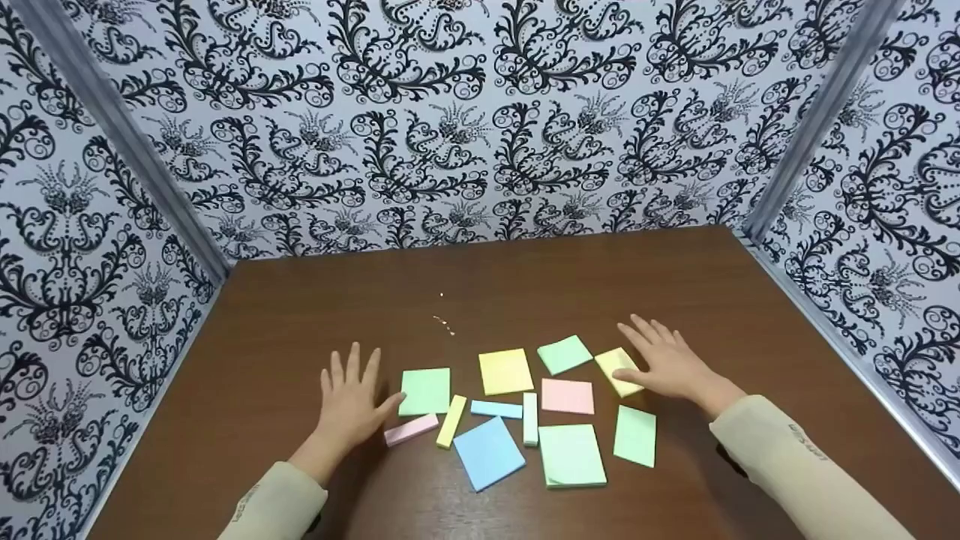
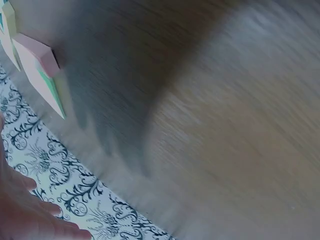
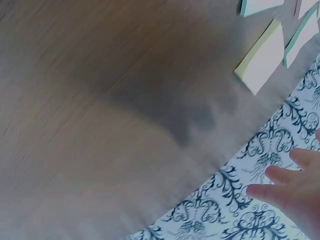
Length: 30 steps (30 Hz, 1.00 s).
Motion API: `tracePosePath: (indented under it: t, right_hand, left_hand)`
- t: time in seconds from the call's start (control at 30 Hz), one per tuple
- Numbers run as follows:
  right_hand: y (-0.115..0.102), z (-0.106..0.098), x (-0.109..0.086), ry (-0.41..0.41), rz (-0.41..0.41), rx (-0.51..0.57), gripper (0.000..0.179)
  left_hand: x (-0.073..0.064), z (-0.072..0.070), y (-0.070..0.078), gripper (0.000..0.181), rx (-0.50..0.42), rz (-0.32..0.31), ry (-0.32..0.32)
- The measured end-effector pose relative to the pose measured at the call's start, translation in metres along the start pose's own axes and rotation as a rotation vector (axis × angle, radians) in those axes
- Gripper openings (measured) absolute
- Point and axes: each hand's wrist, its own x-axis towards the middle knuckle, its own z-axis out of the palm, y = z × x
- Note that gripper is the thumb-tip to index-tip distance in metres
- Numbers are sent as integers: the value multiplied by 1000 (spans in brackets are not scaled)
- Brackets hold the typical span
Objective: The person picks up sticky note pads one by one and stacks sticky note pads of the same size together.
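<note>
Left of the blue pad (image 1: 490, 454), the left hand (image 1: 349, 401) is spread and holds nothing; an inward sweep of its thumb could knock the pink strip (image 1: 412, 430), nearer the blue pad, askew. Well right of the blue pad and farther back, a yellow pad (image 1: 615, 361) lies partly hidden by the right hand (image 1: 667, 367), likewise spread and empty; lowered carelessly, that hand could drag it aside.

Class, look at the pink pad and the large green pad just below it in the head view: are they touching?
Apart. The head view shows a strip of brown tabletop between the pink pad and the large green pad.
</note>
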Motion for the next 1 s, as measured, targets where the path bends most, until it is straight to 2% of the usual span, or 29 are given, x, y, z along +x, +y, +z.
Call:
tracePosePath:
  t: [0.3,0.53,0.83,1.0]
  right_hand:
    - [-15,12,-3,-24,-78,25,80]
    - [-32,21,-11,-59,-179,22,80]
    - [-66,31,-26,-182,-350,-51,76]
    - [-76,38,-31,-267,-416,-83,78]
  left_hand:
    - [-6,2,18,79,11,55,-7]
    - [-24,7,52,74,0,181,-11]
    - [-45,22,95,60,150,322,-109]
    - [-48,35,111,69,292,351,-129]
